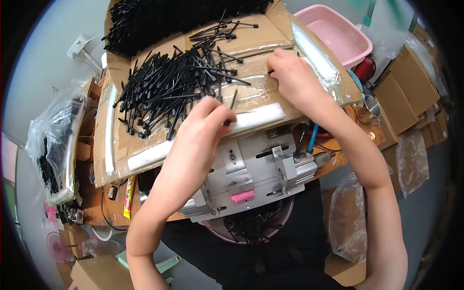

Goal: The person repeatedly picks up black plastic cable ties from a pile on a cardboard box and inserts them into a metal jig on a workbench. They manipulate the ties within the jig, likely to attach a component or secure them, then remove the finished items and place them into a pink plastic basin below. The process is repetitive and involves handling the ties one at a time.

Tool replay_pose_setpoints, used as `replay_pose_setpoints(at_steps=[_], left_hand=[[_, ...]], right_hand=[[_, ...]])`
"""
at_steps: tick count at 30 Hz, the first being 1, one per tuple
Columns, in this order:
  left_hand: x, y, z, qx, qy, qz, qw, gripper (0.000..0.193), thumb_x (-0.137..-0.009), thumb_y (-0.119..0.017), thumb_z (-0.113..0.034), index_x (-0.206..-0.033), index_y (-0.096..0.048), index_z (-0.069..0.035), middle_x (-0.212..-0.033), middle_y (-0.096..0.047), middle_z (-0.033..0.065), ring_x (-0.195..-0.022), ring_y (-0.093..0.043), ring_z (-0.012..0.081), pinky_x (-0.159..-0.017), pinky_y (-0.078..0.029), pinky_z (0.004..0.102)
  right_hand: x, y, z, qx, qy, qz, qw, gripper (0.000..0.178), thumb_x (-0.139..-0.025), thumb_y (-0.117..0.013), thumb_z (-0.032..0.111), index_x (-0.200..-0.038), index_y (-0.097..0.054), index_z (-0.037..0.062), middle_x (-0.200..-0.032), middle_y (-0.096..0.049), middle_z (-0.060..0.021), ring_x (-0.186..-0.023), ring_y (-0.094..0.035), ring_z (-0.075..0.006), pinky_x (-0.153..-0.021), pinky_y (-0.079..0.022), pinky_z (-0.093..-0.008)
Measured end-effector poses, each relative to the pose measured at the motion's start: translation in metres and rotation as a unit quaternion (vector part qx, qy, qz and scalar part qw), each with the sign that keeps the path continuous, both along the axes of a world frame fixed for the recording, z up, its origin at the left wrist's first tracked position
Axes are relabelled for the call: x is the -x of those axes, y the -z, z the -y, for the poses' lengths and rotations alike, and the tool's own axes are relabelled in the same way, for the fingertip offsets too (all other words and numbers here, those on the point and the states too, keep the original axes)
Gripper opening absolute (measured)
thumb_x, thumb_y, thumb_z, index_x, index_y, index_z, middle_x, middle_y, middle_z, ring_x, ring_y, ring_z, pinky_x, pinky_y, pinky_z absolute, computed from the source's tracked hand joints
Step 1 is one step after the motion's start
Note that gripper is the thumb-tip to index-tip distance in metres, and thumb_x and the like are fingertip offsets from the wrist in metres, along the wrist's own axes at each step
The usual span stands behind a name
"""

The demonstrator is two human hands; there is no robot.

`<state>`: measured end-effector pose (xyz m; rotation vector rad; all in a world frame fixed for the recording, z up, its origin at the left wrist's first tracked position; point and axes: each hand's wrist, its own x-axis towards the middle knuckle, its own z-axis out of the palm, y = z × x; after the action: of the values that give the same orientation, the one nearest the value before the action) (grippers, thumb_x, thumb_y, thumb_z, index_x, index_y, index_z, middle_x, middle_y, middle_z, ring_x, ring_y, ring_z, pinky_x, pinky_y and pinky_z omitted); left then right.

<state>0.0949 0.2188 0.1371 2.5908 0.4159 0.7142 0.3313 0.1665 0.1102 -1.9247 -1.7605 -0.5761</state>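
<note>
A heap of thin black plastic rods with thicker knobbed ends (164, 87) lies on a cardboard tray (261, 89) edged with white padded strips. At the tray's near edge, my left hand (200, 128) is closed in a pinch on a black rod (234, 99). The rod's thin end points up past the fingers. Further right and farther back, over the tray, my right hand (295, 79) is closed too, a small dark end showing at its fingertips. The rest of what it holds is hidden. Below stands a metal fixture (237, 164) with a pink block (242, 195).
A dense mass of black rods (179, 19) fills the box behind. Under the fixture, a round basin (220, 233) holds more black parts. A pink tub (333, 34) stands far right, near cardboard boxes (406, 87). Bagged black parts (53, 145) are at left.
</note>
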Motion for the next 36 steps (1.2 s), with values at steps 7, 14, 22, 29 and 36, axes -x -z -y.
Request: replay_pose_setpoints(at_steps=[7,14,22,29,36], left_hand=[[0.067,0.048,0.072,-0.022,-0.089,0.151,0.984,0.042,-0.074,-0.063,0.016,-0.114,-0.062,0.002,-0.102,-0.063,0.0155,-0.091,-0.062,0.027,-0.08,-0.051,0.035],[0.074,0.078,0.104,-0.079,-0.079,0.135,0.985,0.053,-0.071,-0.066,0.005,-0.124,-0.062,0.004,-0.103,-0.057,0.0092,-0.091,-0.057,0.0229,-0.078,-0.05,0.0335],[0.08,0.08,0.113,-0.081,-0.081,0.15,0.982,0.05,-0.068,-0.069,0.005,-0.119,-0.065,0.004,-0.097,-0.057,0.0074,-0.086,-0.056,0.0212,-0.076,-0.05,0.0325],[0.085,0.077,0.118,-0.093,-0.079,0.127,0.984,0.05,-0.067,-0.069,0.006,-0.118,-0.066,0.003,-0.096,-0.057,0.0069,-0.084,-0.056,0.0205,-0.073,-0.05,0.032],[0.097,0.073,0.122,0.016,-0.027,0.109,0.994,0.054,-0.068,-0.072,0.007,-0.121,-0.065,0.003,-0.096,-0.058,0.0068,-0.087,-0.057,0.0211,-0.076,-0.05,0.0323]], right_hand=[[0.083,-0.02,0.065,0.043,-0.252,-0.702,0.665,0.025,-0.091,-0.065,0.002,-0.114,-0.063,-0.0048,-0.095,-0.072,-0.0142,-0.079,-0.068,-0.0134,-0.073,-0.057,-0.0256],[0.113,0.002,0.079,0.063,-0.259,-0.817,0.511,0.017,-0.093,-0.063,0.006,-0.106,-0.063,-0.0054,-0.097,-0.07,-0.0196,-0.091,-0.072,-0.0271,-0.074,-0.063,-0.0333],[0.117,0.002,0.088,0.069,-0.248,-0.828,0.499,0.017,-0.094,-0.061,0.005,-0.106,-0.062,-0.0063,-0.096,-0.069,-0.0226,-0.089,-0.072,-0.0291,-0.073,-0.064,-0.0353],[0.123,0.0,0.09,0.076,-0.208,-0.817,0.532,0.015,-0.093,-0.058,0.005,-0.104,-0.058,-0.0055,-0.091,-0.069,-0.0236,-0.082,-0.072,-0.0343,-0.067,-0.064,-0.0375],[0.114,-0.009,0.093,0.15,-0.225,-0.75,0.604,0.012,-0.089,-0.063,0.0,-0.096,-0.059,-0.0086,-0.088,-0.069,-0.025,-0.08,-0.073,-0.0322,-0.066,-0.064,-0.035]])
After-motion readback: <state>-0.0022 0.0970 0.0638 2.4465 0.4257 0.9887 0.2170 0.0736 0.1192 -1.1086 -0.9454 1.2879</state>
